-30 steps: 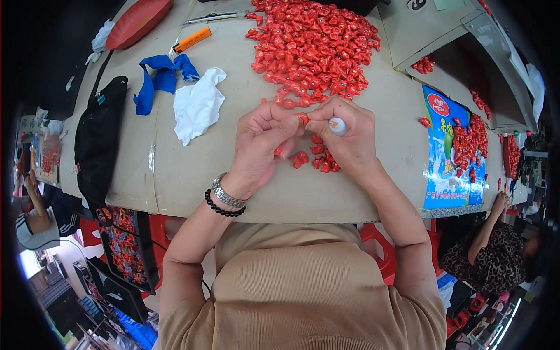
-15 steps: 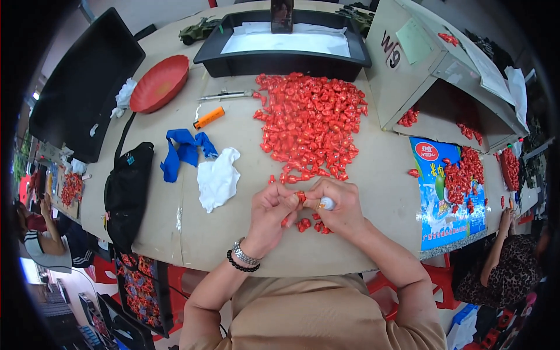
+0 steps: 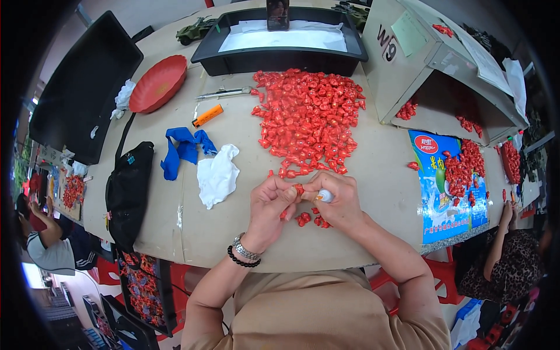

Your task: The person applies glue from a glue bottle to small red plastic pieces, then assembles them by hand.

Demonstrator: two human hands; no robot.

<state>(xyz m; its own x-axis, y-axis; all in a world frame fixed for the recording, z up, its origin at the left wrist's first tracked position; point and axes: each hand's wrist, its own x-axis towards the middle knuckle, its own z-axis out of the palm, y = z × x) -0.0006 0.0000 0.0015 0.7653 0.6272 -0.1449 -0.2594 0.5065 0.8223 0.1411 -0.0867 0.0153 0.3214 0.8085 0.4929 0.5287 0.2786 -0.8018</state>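
My left hand [image 3: 270, 205] is closed in a pinch on a small glossy red plastic piece [image 3: 299, 189]. More red shows under its curled fingers. My right hand [image 3: 343, 202] meets it, its fingertips at the same piece. A white pen-like tool with an orange tip [image 3: 325, 196] is gripped in the right hand; its rounded white end points up, and its exact kind is unclear. Several loose red pieces [image 3: 303, 219] lie on the table just below the hands. Beyond the fingers spreads a large pile of matching red pieces [image 3: 309, 119].
Left of the pile are a white cloth [image 3: 218, 177], blue cloth [image 3: 181, 153], orange marker-like stick [image 3: 207, 116], metal tool [image 3: 224, 93], red bowl [image 3: 158, 84] and black bag [image 3: 129, 195]. A black tray [image 3: 280, 60] stands behind; a grey box [image 3: 402, 70] and blue sheet [image 3: 437, 219] lie right.
Both hands stay together on the red piece with only slight finger shifts. The whole view has moved a little. At the far right, another person's hands have moved slightly.
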